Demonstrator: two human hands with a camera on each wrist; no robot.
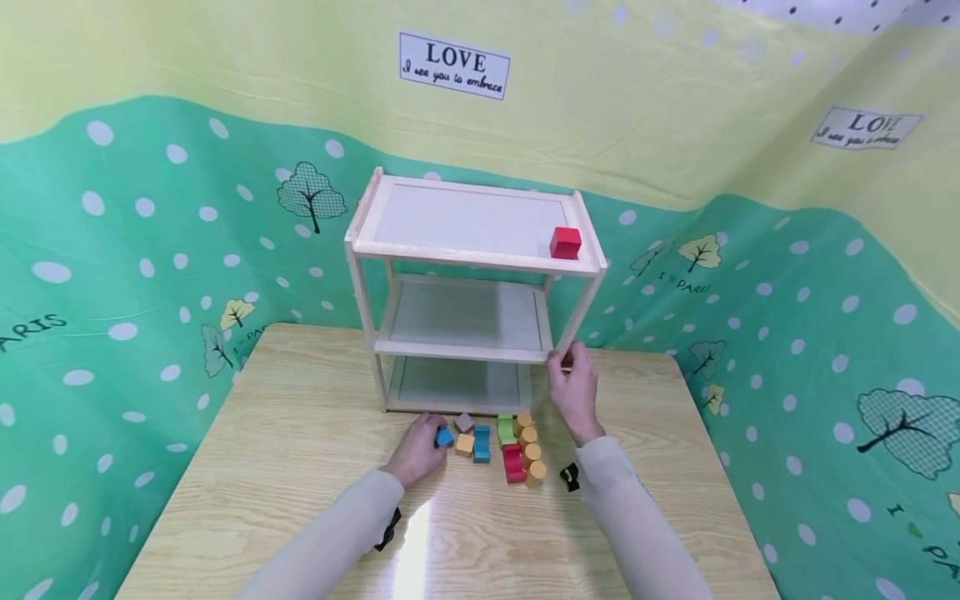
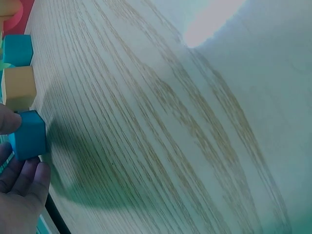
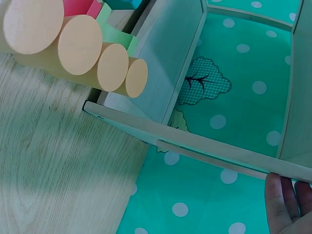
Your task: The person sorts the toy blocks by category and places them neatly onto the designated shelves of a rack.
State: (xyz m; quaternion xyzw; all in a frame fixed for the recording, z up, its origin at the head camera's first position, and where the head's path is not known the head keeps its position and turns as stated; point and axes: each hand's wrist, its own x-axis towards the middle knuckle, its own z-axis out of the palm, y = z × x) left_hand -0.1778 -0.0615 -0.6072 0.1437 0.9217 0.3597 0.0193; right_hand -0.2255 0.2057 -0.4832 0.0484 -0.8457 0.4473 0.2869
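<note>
My left hand (image 1: 418, 450) holds a small blue block (image 2: 30, 135) between thumb and fingers at the tabletop, left of the other blocks. My right hand (image 1: 576, 390) grips the right front post of a white wooden three-tier shelf (image 1: 480, 260), thumb on one side and fingers on the other. In the right wrist view, its fingers (image 3: 278, 197) meet the post's edge. Beside the blue block stand an orange-tan cube (image 1: 464, 445), a grey-brown block (image 1: 464, 423) and a blue notched block (image 1: 482, 445). A red cube (image 1: 566, 243) sits on the top tier at the right.
Right of these, a green curved block (image 1: 506, 430) and a red curved block (image 1: 513, 463) stand beside a row of several tan cylinders (image 1: 532, 454). Black objects (image 1: 570, 477) lie near the wrists. A patterned cloth (image 1: 187, 225) hangs behind the wooden table (image 1: 300, 400).
</note>
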